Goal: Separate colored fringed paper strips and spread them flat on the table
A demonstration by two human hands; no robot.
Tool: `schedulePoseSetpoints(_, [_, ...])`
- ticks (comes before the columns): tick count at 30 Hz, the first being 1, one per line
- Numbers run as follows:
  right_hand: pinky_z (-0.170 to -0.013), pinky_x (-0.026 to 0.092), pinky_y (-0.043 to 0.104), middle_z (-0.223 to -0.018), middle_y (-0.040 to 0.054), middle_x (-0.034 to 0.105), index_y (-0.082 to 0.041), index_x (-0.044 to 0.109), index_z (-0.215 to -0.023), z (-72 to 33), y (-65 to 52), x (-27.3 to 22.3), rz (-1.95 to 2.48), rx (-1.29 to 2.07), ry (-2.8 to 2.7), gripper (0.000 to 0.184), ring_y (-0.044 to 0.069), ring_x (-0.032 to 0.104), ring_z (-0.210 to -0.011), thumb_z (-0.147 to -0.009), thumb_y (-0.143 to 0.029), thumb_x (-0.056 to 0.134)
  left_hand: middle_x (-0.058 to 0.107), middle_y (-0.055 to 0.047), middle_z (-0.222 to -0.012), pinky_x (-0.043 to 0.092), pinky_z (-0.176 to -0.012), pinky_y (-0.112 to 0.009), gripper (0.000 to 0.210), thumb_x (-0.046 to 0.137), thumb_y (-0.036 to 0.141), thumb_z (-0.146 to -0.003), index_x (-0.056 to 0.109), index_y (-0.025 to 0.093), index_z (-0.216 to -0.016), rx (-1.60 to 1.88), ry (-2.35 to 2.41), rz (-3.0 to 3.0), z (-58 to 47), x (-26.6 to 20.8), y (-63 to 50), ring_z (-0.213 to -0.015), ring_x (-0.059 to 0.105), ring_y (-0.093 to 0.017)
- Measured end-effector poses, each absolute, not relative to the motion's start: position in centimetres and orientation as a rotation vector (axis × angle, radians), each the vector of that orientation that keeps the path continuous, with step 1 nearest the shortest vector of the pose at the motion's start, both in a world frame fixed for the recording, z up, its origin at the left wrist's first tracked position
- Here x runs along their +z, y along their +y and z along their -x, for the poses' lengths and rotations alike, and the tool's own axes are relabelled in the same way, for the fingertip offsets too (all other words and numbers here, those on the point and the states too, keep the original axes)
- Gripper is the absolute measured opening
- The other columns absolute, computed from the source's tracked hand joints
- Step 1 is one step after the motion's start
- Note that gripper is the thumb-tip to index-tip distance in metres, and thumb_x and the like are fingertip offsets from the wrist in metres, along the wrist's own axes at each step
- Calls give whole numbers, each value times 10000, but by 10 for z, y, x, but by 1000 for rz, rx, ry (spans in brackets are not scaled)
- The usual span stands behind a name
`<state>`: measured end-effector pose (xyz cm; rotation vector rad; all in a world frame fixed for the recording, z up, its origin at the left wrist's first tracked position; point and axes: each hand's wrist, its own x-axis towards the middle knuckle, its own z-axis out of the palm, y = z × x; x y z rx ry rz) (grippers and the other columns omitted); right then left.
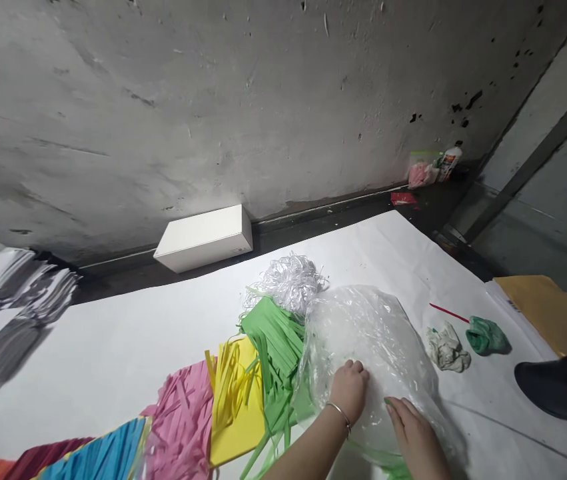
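While both hands work at the clear plastic bag (368,327), it lies puffed and wrinkled on a white sheet (128,347), its contents too hazy to make out. The left hand (350,390), with a thin bracelet (342,415) at the wrist, sits on the near part of the bag, fingers curled well in; whether it pinches the film I cannot tell. The right hand (418,433) is at the bag's near right part, fingers nearly straight and close together; its thumb is hidden, so I cannot tell whether it grips anything.

Against the bag's left edge lie green strips (276,333), and farther left of it come yellow strips (230,380), pink strips (183,413) and blue strips (100,453), in a row. A tangled white bundle (288,283) sits just beside the bag at its far left corner. Well beyond the bag, also to the left, is a white box (203,233). Right of the bag are a crumpled whitish cloth (448,348) near it, then a green cloth (486,335), with a thin red stick (449,312) just beyond the two cloths, and farther right a tan envelope (553,310).
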<state>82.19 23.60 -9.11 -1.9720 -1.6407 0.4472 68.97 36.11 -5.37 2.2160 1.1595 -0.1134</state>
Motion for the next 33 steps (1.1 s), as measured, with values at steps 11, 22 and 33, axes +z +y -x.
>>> schedulePoseSetpoints(11, [-666,577,297,-845,76,721,-207,688,-974,-820,240,-78,1902,411,-1593,481,209,721,-779,-1009,-462,281,661,-102,-937,514,-810,-377,218,466,151,-889,658,127,-989,283,1263,-1703,-665,-37,351,-864,624,-215])
schedulePoseSetpoints(22, [-596,512,206,-740,3,646,-254,606,-898,-753,232,28,1427,497,-1978,283,138,667,-648,-1013,-288,349,635,-23,-631,475,-548,-240,359,923,334,-555,726,119,-764,895,893,-395,-593,42,262,-553,576,-110])
schedulePoseSetpoints(33, [-564,469,175,-685,-26,599,-251,553,-761,-701,202,58,1215,694,-2175,323,100,631,-598,-1006,-255,342,627,-18,-744,513,-558,-282,277,859,403,-651,745,159,-718,1215,1008,-697,-542,76,201,-547,619,-135])
